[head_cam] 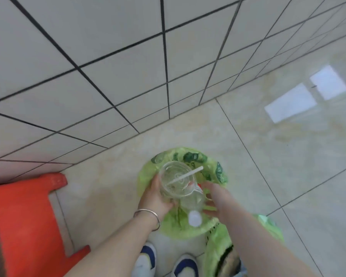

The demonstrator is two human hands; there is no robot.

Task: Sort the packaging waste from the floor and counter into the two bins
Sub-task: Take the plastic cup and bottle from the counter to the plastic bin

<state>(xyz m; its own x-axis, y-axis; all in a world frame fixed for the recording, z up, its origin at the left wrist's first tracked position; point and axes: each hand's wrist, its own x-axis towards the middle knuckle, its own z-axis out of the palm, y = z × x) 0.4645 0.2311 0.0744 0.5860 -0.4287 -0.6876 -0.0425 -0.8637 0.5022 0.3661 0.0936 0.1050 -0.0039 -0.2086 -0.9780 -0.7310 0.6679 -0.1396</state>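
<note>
Clear plastic cup (177, 181) w/ straw (185, 176) and capped bottle (194, 204) hang over green-lined bin (212, 172); left hand (155, 196) curls round cup, right hand (214, 198) holds bottle, fingers blurred. Drop-off step, apparently; next: let go once both sit inside rim.

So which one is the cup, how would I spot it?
Find the green-lined bin on the floor beside the red stool. Above it, the left hand holds the clear cup. Unlike the capped bottle beside it, it is open-topped with a white straw.
</note>
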